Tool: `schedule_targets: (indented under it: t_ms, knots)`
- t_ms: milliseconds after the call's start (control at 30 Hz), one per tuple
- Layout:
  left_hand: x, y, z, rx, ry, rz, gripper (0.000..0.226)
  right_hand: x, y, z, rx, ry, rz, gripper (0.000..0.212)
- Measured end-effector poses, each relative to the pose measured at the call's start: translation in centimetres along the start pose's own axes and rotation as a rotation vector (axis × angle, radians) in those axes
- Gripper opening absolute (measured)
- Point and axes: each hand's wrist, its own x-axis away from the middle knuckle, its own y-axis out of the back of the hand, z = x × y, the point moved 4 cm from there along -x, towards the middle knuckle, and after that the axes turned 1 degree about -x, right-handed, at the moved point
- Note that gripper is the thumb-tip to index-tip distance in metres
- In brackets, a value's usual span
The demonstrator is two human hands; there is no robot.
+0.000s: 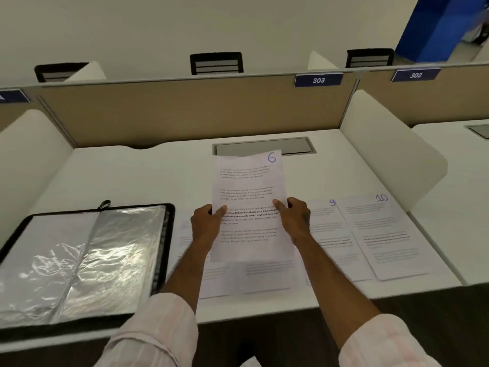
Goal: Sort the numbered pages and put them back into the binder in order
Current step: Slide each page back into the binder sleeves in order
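Observation:
I hold a printed page marked 6 (248, 192) upright above the desk. My left hand (205, 225) pinches its left edge and my right hand (293, 217) pinches its right edge. An open black binder (169, 234) with shiny clear sleeves lies at the left of the desk. Flat on the desk to the right lie the page marked 9 (329, 229) and the page marked 10 (391, 234), side by side and overlapping. More pages (267, 276) lie under my hands, their numbers hidden.
The white desk (132, 178) is boxed in by white side dividers (383, 157) and a tan back panel (185, 112) labelled 303. A grey cable hatch (293, 145) sits at the back. The desk's front edge runs just below the pages.

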Motion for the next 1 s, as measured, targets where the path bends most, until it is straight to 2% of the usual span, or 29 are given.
schedule_targets:
  t_ms: [167, 267, 333, 400, 500, 600, 700, 733, 867, 1000]
  knots:
    - [3.0, 3.2, 1.7, -0.06, -0.049, -0.03, 0.041, 3.6, -1.3, -0.7, 0.087, 0.066, 0.058, 0.035]
    - [6.1, 4.9, 2.9, -0.179, -0.141, -0.107, 0.031, 5.7, -1.8, -1.5, 0.148, 0.089, 0.078, 0.038]
    - [8.0, 6.2, 3.4, -0.223, -0.189, -0.151, 0.024, 7.2, -2.2, -1.6, 0.161, 0.101, 0.093, 0.031]
    - [9.4, 7.6, 3.8, -0.257, -0.187, -0.183, 0.02, 9.0, -3.2, -1.7, 0.156, 0.114, 0.126, 0.026]
    - [11.0, 9.2, 4.7, -0.258, -0.178, -0.218, 0.017, 11.8, -4.8, -1.4, 0.162, 0.152, 0.143, 0.031]
    - [12.2, 11.1, 5.3, -0.293, -0.154, -0.273, 0.017, 14.4, -6.7, -0.5, 0.178, 0.21, 0.167, 0.019]
    - [13.0, 12.8, 5.3, -0.38, -0.18, -0.34, 0.017, 16.8, -8.9, 0.9, 0.244, 0.338, 0.181, 0.057]
    - [13.2, 13.7, 5.3, -0.401, -0.194, -0.354, 0.016, 17.6, -10.0, 1.4, 0.309, 0.404, 0.176, 0.058]
    - [13.3, 16.9, 5.7, -0.487, -0.241, -0.368, 0.015, 20.6, -14.6, 3.4, 0.517, 0.492, 0.219, 0.028]
    - [13.0, 20.5, 7.2, -0.576, -0.302, -0.345, 0.02, 24.2, -20.0, 5.2, 0.436, 0.455, 0.215, 0.045]
